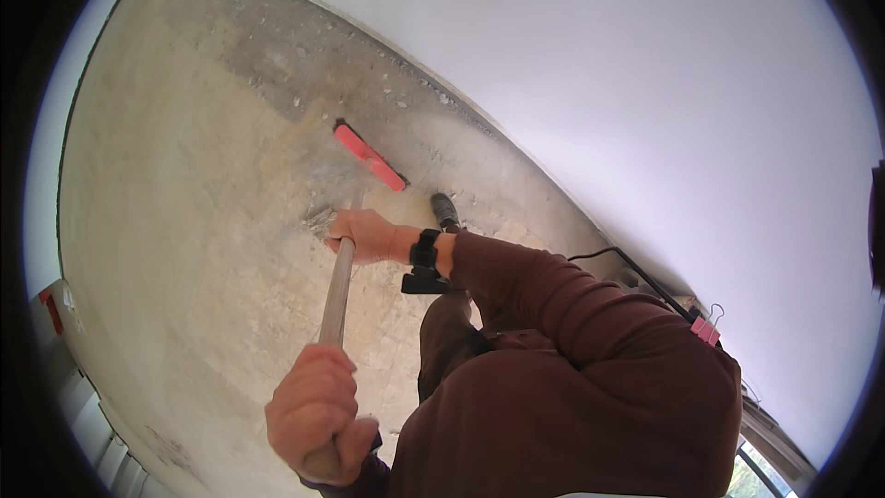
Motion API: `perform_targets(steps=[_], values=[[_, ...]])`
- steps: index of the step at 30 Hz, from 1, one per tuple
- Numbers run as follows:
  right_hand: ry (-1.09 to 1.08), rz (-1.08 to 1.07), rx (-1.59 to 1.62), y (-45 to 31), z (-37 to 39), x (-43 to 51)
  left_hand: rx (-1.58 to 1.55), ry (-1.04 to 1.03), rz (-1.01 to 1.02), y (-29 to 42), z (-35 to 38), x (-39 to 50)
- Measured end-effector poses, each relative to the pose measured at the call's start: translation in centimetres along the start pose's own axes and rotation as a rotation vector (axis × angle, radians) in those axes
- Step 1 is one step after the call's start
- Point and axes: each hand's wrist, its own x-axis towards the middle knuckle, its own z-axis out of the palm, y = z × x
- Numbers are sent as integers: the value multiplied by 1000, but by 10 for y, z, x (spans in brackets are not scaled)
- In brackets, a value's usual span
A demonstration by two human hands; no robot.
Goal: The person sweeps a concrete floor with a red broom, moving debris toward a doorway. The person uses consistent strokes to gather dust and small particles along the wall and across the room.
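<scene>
A push broom with a pinkish-red head [370, 158] and dark bristles rests on the dusty concrete floor. Its wooden handle [334, 301] runs down from the head towards my body. My left hand [314, 415] is closed around the top end of the handle, at the lower left. Further down the shaft, nearer the broom head, my right hand [366, 235] grips it; a black strap with a black device is on that wrist. The lower handle is partly hidden behind my right hand.
Dust and small debris [297, 55] lie on the floor beyond the broom, along the base of a white wall [622, 83]. My shoe [444, 207] is right of the broom head. A red object [52, 312] and pale panels [90, 422] stand at the left edge.
</scene>
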Motion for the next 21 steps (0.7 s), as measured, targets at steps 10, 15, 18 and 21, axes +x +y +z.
perform_targets(steps=[10, 15, 18, 21], values=[[-15, 415, -249, 36, -100, -149, -534, -178, -292, -79, 16, 29], [-25, 574, -288, 82, -121, -172, -635, -187, -431, -143, 47, 52], [-4, 499, -287, 109, -113, -128, -547, -24, -410, -151, 26, 56], [-98, 466, -276, 124, -99, -64, -427, 102, -365, -148, -1, 59]])
